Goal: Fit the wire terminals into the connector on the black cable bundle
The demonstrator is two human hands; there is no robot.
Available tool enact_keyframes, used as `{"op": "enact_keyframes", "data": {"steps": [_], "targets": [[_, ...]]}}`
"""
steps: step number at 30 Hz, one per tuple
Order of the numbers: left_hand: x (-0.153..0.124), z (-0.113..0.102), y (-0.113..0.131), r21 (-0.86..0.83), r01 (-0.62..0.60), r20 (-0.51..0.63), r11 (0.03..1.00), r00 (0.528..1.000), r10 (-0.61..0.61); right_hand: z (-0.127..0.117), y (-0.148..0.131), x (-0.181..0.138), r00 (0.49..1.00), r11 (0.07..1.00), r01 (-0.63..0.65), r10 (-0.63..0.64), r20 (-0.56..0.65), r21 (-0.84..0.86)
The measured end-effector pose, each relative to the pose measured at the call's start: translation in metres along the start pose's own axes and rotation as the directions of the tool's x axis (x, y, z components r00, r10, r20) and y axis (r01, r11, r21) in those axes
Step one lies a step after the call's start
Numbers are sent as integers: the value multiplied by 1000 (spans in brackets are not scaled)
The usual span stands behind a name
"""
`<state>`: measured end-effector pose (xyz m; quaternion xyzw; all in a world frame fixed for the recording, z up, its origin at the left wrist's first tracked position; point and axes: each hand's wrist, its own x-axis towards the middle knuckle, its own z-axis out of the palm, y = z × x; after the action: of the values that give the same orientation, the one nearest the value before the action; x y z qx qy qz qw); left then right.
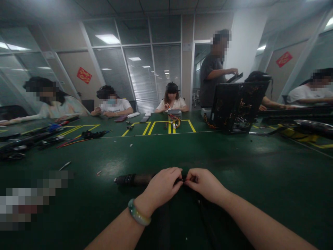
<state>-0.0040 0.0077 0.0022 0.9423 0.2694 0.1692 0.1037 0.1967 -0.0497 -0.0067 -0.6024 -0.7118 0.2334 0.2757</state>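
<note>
Green desk (85, 152) takes up most of the lower view; near edge not seen. A standing person (208, 78) and several seated people (180, 103) work beyond its far edge. Black computer case (234, 107) stands upright toward the far right corner. Long black parts (28, 139) and loose cables (96, 134) lie along the left edge; a grey box (174, 112) with coloured wires sits by the middle of the far edge.

Dark cylindrical tool (143, 179) lies on its side, mid-desk, toward the near edge, narrow tip pointing at the left edge. Left hand (164, 182) rests over its other end, thumb and forefinger pinching; right hand (203, 180) faces it, also pinching, fingertips just beside the left's. Both seem to grip one small dark piece (183, 179), mostly hidden; cannot tell whether it joins the tool.

Bangle (139, 215) circles the left wrist. Thin silver rod (65, 165) and a pale scrap (99, 172) lie left of the tool.

Risks, as judged: the piece could slip, the pinch being so small, and be lost dark against dark. The round tool could roll if the left hand lifts. A pull from either side could strain the piece.
</note>
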Motion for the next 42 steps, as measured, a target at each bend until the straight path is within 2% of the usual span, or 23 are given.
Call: {"op": "enact_keyframes", "data": {"steps": [11, 15, 22, 31, 36, 42], "targets": [[1, 1, -2, -31, -1, 11, 1000, 1000, 1, -2, 1, 2, 994, 986, 112, -111, 12, -123], [1, 2, -3, -25, 6, 12, 1000, 1000, -6, -2, 2, 2, 999, 998, 50, -50, 9, -49], [0, 4, -6, -13, -9, -4, 1000, 1000, 9, -2, 5, 3, 996, 990, -59, 49, 75, 131], [-1, 3, -3, -26, -11, -24, 1000, 1000, 10, -5, 3, 3, 991, 982, -86, 68, 111, 170], [-1, 2, -3, -21, -19, -12, 1000, 1000, 18, -4, 2, 1, 997, 992, -56, 49, 62, 116], [1, 3, -3, 11, -28, 4, 1000, 1000, 27, 0, 4, 2, 996, 996, 89, -89, -1, -31]]}}
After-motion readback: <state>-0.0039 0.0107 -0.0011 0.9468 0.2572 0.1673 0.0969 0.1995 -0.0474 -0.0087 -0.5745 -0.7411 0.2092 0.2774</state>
